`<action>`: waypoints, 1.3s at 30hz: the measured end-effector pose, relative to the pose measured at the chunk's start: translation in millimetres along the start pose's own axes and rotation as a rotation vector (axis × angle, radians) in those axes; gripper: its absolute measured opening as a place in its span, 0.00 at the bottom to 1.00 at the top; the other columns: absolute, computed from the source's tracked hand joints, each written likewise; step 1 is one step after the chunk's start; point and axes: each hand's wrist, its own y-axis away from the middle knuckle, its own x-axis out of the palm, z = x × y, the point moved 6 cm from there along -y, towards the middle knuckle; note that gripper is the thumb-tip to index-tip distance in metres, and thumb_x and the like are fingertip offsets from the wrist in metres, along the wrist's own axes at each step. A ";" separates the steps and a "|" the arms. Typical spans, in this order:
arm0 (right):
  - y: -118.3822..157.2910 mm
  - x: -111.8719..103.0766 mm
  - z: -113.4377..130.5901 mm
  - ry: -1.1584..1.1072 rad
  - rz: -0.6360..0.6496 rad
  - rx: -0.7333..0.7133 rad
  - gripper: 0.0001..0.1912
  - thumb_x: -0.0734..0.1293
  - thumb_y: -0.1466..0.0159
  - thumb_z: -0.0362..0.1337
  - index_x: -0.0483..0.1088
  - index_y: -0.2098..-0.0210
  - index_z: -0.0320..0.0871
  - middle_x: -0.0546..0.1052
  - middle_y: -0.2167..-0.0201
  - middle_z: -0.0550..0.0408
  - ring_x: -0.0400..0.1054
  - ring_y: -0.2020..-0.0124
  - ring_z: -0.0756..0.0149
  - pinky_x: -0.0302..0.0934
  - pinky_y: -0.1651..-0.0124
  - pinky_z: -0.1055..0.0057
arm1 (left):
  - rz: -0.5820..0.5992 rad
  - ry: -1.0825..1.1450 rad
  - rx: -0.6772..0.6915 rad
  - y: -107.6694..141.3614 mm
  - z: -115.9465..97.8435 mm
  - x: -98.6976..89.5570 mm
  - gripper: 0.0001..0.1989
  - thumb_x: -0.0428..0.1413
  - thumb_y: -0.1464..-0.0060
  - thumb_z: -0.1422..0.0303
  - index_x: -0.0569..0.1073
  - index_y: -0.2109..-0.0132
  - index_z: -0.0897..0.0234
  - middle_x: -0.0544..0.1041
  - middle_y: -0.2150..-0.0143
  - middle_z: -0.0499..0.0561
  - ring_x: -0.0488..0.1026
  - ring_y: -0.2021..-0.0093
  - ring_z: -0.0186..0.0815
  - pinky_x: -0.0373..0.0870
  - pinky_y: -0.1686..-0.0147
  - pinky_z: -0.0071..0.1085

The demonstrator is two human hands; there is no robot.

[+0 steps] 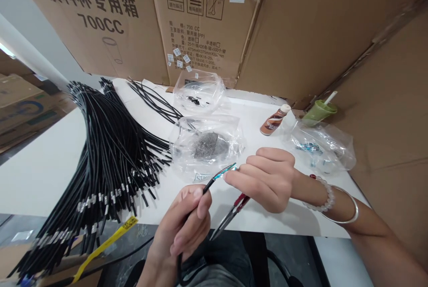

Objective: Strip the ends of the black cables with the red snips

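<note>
A black cable [207,186] is pinched between the thumb and fingers of my left hand [187,220]. Its stripped end shows thin inner wires and shiny blue foil [220,172], pointing up and right. At that end, the thumb and fingertips of my right hand [267,178] are closed on the blue foil. Scissors with red handles [240,202] are tucked in the same hand, their metal blades pointing down and left below the palm. The fingers hide part of the handles.
A big bundle of black cables [113,153] covers the left of the white table [287,224]. Behind my hands lie a plastic bag of small metal parts [206,145] and another clear bag [200,95]. A brown bottle [274,120], green cup [319,111] and cardboard boxes [200,24] stand beyond.
</note>
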 end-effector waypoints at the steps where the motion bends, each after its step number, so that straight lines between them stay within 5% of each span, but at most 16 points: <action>1: -0.5 0.5 -0.4 0.007 0.003 0.015 0.09 0.59 0.37 0.30 0.70 0.69 0.38 0.66 0.84 0.61 0.52 0.83 0.75 0.42 0.81 0.72 | -0.041 -0.067 0.021 0.8 -1.8 -1.9 0.15 0.45 0.36 0.71 0.73 0.68 0.69 0.47 0.92 0.35 0.36 0.94 0.19 0.40 0.93 0.14; 13: -4.9 2.9 2.0 0.042 0.095 0.090 0.11 0.57 0.34 0.31 0.71 0.66 0.38 0.69 0.82 0.60 0.54 0.83 0.75 0.44 0.78 0.70 | -0.375 -0.473 0.042 10.6 -6.8 -11.9 0.16 0.51 0.39 0.63 0.68 0.74 0.66 0.51 0.92 0.37 0.38 0.92 0.18 0.39 0.90 0.15; 19: -11.8 3.9 3.6 0.050 0.150 0.048 0.14 0.56 0.33 0.32 0.70 0.69 0.38 0.67 0.84 0.62 0.51 0.84 0.75 0.43 0.81 0.71 | -0.378 -0.560 -0.070 10.0 -8.5 -20.1 0.18 0.52 0.40 0.58 0.70 0.71 0.66 0.54 0.93 0.38 0.43 0.93 0.19 0.42 0.91 0.16; 27: -13.9 1.1 2.7 -0.034 0.210 -0.087 0.13 0.58 0.32 0.31 0.71 0.69 0.38 0.66 0.84 0.63 0.53 0.84 0.76 0.44 0.82 0.72 | -0.215 -0.356 0.055 7.5 -3.8 -11.1 0.14 0.51 0.39 0.64 0.68 0.72 0.65 0.46 0.91 0.34 0.37 0.93 0.19 0.40 0.92 0.15; 29: -10.6 -0.2 -1.7 -0.151 0.206 0.055 0.10 0.58 0.32 0.31 0.69 0.67 0.40 0.69 0.82 0.63 0.57 0.83 0.76 0.48 0.80 0.74 | -0.293 -0.414 0.165 8.1 -8.7 -12.5 0.14 0.51 0.39 0.64 0.67 0.72 0.64 0.45 0.90 0.35 0.37 0.92 0.19 0.41 0.91 0.15; 31: -3.8 -1.4 -9.9 -0.364 0.164 0.358 0.04 0.62 0.33 0.34 0.67 0.64 0.41 0.68 0.82 0.66 0.57 0.83 0.78 0.50 0.78 0.76 | -0.423 -0.541 0.284 10.9 -15.7 -15.3 0.15 0.52 0.39 0.61 0.67 0.73 0.64 0.48 0.90 0.36 0.41 0.91 0.19 0.42 0.90 0.16; 35: 19.9 10.9 -7.7 -0.898 0.173 0.939 0.16 0.68 0.39 0.46 0.63 0.60 0.42 0.64 0.83 0.69 0.51 0.85 0.79 0.49 0.81 0.80 | -0.605 -0.736 0.408 15.8 -21.7 -18.2 0.17 0.55 0.42 0.57 0.69 0.73 0.63 0.52 0.90 0.38 0.45 0.90 0.21 0.40 0.89 0.18; 39: 30.6 18.6 5.3 -1.110 0.158 1.096 0.17 0.68 0.40 0.49 0.65 0.64 0.41 0.65 0.78 0.63 0.54 0.80 0.77 0.51 0.80 0.80 | -0.616 -0.769 0.494 17.5 -21.6 -15.6 0.16 0.55 0.42 0.57 0.71 0.73 0.63 0.52 0.90 0.37 0.45 0.90 0.21 0.40 0.89 0.19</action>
